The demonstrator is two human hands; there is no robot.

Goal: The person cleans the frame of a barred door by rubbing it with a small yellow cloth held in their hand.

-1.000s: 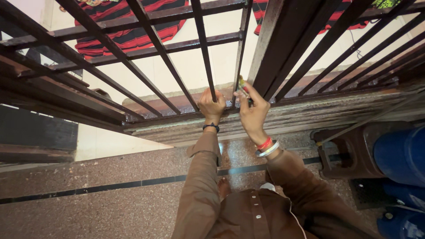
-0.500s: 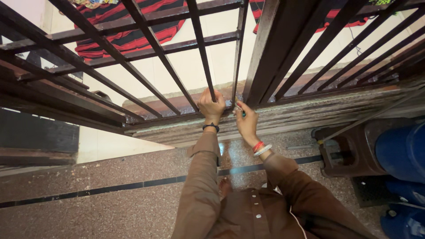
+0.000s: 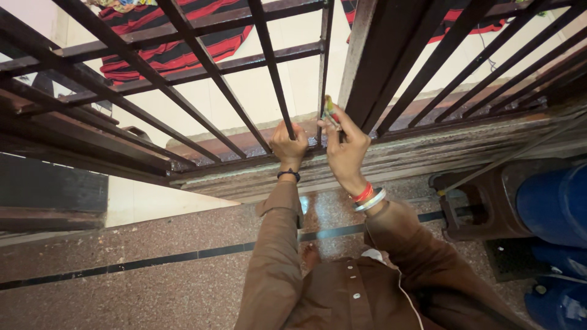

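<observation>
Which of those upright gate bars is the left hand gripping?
The left hand grips the thin bar just left of the gate's edge bar, where the right hand works.

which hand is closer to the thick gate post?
Right. The right hand, pinching a small brush, sits just beside the thick gate post. The left hand grips a thin bar farther left.

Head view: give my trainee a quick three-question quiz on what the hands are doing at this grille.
1. True or false: the left hand is wrapped around a vertical bar of the grille.
2. What does the right hand pinch? A) a small multicoloured tool B) a cloth C) nothing
3. Which wrist wears the red and white bangles?

Key: 1 true; 2 A; 3 the right.
</observation>
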